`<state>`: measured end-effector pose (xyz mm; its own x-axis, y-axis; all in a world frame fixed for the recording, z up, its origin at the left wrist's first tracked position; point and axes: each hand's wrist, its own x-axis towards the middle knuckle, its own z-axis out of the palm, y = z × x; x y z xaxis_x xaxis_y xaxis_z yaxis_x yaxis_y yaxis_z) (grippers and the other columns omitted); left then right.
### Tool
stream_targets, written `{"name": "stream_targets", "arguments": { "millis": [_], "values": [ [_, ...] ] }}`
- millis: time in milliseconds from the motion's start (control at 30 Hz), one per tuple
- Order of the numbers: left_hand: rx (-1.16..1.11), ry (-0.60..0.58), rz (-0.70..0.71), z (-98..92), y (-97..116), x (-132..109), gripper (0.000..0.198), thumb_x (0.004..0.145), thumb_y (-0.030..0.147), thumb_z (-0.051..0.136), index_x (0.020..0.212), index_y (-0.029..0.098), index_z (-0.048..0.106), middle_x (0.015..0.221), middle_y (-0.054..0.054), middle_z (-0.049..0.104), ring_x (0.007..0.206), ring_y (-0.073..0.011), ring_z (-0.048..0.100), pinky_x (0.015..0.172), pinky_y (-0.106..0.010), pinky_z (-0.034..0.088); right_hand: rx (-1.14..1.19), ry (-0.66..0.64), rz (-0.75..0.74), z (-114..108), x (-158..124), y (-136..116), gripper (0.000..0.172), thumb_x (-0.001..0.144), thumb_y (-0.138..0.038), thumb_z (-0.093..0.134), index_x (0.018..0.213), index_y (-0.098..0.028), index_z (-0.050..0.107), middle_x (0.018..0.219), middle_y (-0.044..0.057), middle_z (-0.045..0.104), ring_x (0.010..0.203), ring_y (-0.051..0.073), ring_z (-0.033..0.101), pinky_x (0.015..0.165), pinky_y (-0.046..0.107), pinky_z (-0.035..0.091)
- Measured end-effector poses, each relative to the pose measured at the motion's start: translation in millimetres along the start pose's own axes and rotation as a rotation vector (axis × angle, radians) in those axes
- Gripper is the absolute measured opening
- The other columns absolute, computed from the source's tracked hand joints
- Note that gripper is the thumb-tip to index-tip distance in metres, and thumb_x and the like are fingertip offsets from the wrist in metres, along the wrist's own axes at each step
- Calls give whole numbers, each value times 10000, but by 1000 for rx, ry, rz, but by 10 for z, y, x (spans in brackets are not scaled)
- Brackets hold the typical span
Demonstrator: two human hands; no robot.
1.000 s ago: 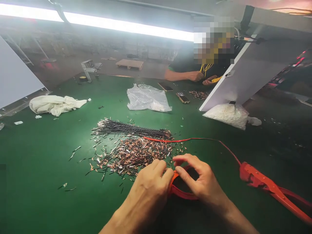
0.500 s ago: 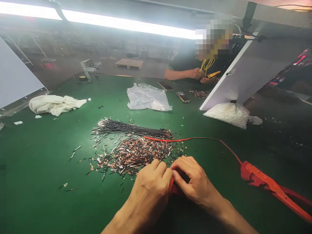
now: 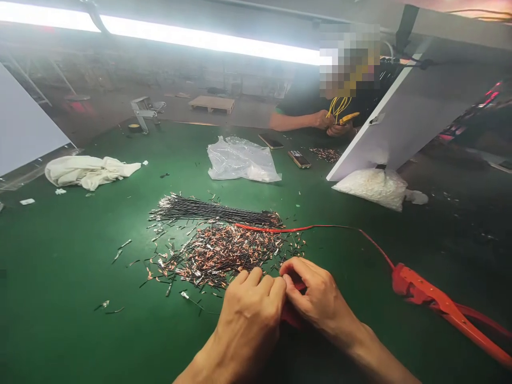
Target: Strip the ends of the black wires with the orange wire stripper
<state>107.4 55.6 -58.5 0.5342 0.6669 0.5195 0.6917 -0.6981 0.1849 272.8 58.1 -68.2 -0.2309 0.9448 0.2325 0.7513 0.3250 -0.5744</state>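
My left hand (image 3: pixel 250 309) and my right hand (image 3: pixel 316 298) meet low in the middle, fingers curled and pinched together over a red strap (image 3: pixel 291 316) that shows between and under them. Just beyond my fingertips lies a heap of short copper-tipped wire pieces (image 3: pixel 220 253) on the green table (image 3: pixel 60 266). Behind the heap lies a bundle of long black wires (image 3: pixel 216 212). A red wire (image 3: pixel 320 228) runs from the bundle to a red hand tool (image 3: pixel 440 306) at the right.
A clear plastic bag (image 3: pixel 240 160), two phones (image 3: pixel 298 159), a white cloth (image 3: pixel 88 170) and a bag of white parts (image 3: pixel 372 186) lie further back. A slanted white board (image 3: pixel 400 122) stands at the right. Across the table another person's hands (image 3: pixel 334 124) hold yellow wires.
My hands have closed together over the red strap, whose loop was open and visible a second ago. A small wire piece now lies left of my left hand.
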Motion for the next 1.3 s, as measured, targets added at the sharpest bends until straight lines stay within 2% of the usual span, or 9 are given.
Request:
{"name": "stream_targets", "arguments": {
  "millis": [300, 567, 933, 1133, 1233, 1300],
  "values": [
    [3, 64, 7, -8, 18, 33, 278, 830, -3, 466, 637, 197, 471, 579, 6, 527, 524, -167, 452, 546, -322, 316, 7, 36, 113, 18, 66, -71, 104, 807, -181, 463, 736, -210, 534, 654, 5, 604, 577, 161, 555, 547, 248, 420],
    [-25, 24, -80, -18, 29, 12, 273, 778, -41, 443, 678, 209, 487, 572, 25, 546, 470, -158, 505, 471, -305, 322, 9, 60, 161, 58, 111, -88, 79, 789, -194, 484, 737, -212, 541, 608, -20, 570, 535, 148, 517, 521, 238, 375],
    [-15, -43, -71, -8, 72, 13, 257, 772, -41, 447, 697, 204, 460, 587, 36, 566, 458, -122, 518, 461, -265, 324, 36, 77, 164, 46, 94, -87, 74, 786, -178, 462, 744, -227, 499, 582, -39, 518, 502, 140, 481, 507, 232, 346],
    [42, -2, -57, -19, 102, 23, 288, 748, -69, 400, 696, 210, 445, 588, 31, 568, 459, -133, 533, 467, -274, 335, 59, 81, 170, 50, 118, -79, 75, 798, -184, 467, 743, -227, 495, 569, -34, 524, 493, 151, 502, 492, 243, 335],
    [41, 21, -56, -72, 114, 21, 307, 716, -84, 375, 700, 214, 446, 565, 32, 539, 451, -134, 511, 468, -275, 321, 84, 107, 209, 53, 137, -29, 82, 823, -175, 449, 775, -222, 497, 574, -27, 559, 484, 157, 536, 510, 250, 370],
    [46, 67, -61, -127, 101, 26, 296, 753, -67, 381, 684, 215, 437, 545, 34, 501, 442, -133, 472, 468, -282, 297, 109, 110, 222, 47, 144, -4, 93, 851, -173, 439, 804, -222, 504, 597, -23, 598, 508, 161, 577, 537, 250, 409]
  ]
}}
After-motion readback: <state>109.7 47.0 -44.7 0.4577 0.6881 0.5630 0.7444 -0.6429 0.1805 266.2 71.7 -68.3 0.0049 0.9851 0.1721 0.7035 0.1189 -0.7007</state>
